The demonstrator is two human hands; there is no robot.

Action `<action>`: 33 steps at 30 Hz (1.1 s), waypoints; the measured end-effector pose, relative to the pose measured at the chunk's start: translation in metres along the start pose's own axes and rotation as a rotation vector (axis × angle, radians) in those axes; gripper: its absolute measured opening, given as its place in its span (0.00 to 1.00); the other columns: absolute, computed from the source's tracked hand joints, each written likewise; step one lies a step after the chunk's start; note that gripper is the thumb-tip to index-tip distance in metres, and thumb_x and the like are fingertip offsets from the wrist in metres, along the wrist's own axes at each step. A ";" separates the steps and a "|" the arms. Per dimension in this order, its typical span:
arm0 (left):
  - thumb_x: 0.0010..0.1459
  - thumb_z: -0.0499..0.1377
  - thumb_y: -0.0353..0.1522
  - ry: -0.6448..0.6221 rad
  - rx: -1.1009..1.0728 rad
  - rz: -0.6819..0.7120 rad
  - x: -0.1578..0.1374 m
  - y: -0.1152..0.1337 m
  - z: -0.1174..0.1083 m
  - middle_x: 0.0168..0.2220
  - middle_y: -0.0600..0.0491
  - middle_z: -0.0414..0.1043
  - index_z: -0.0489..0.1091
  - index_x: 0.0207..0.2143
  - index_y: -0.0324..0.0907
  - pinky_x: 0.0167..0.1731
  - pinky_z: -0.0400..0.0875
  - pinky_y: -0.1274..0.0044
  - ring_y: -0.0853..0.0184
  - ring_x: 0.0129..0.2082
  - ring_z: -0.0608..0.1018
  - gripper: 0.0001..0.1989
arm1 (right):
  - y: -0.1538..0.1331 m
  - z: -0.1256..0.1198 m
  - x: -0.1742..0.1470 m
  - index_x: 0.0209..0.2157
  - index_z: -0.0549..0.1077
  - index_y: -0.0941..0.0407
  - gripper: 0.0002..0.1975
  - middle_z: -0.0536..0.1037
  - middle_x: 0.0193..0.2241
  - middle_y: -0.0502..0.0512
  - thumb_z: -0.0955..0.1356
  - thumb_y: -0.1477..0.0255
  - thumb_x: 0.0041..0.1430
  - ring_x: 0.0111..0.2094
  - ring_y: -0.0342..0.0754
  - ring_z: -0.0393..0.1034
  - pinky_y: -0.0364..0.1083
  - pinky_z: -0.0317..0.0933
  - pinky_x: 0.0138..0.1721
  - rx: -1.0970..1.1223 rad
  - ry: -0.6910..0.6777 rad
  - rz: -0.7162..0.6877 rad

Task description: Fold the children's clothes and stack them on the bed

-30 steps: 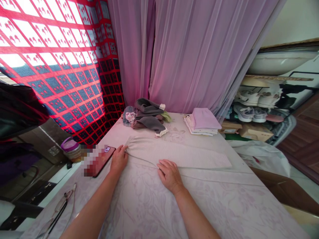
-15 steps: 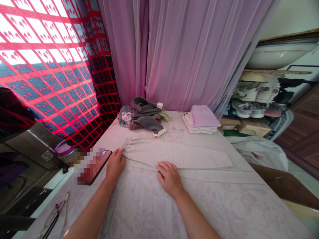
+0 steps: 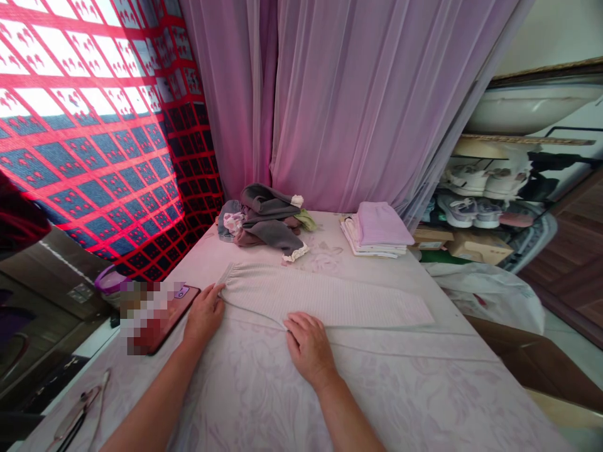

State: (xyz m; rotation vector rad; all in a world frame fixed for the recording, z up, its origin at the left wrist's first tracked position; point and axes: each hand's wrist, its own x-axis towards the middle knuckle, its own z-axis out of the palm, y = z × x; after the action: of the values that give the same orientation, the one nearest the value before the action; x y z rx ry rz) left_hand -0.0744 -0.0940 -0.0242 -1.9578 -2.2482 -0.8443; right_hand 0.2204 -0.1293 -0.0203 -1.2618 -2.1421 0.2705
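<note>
A pale, ribbed pair of trousers (image 3: 330, 295), folded lengthwise, lies flat across the bed, its gathered waistband at the left and its legs stretching right. My left hand (image 3: 206, 312) pinches the near corner of the waistband between thumb and fingers. Lower down the near edge, where the cloth juts out, my right hand (image 3: 308, 344) is closed over the corner; its fingertips rest on the fabric and the thumb is tucked below. Just left of my left hand lies a phone in a reddish case (image 3: 172, 320), partly blurred out.
Crumpled dark clothes (image 3: 271, 216) are heaped at the back, left of a neat folded stack (image 3: 379, 229) topped with lilac cloth. Glasses (image 3: 78, 411) and a white cable (image 3: 100, 402) lie front left. Purple curtains (image 3: 348, 107) hang behind; a shoe rack (image 3: 471, 210) stands right.
The view has shifted slightly, so everything sits a little further left. Both hands keep the same places on the trousers, which lie as before.
</note>
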 end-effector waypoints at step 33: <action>0.55 0.52 0.30 0.089 0.261 -0.071 -0.006 -0.004 -0.031 0.57 0.40 0.65 0.67 0.53 0.40 0.54 0.61 0.61 0.53 0.56 0.68 0.22 | 0.006 0.005 -0.002 0.41 0.77 0.52 0.15 0.79 0.44 0.55 0.62 0.78 0.58 0.48 0.49 0.69 0.51 0.59 0.52 -0.059 0.054 -0.032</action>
State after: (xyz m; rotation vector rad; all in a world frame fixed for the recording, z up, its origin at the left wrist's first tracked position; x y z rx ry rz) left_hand -0.0870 -0.1124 -0.0019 -1.7035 -2.2563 -0.5948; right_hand 0.2227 -0.1273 -0.0275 -1.2523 -2.1360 0.1592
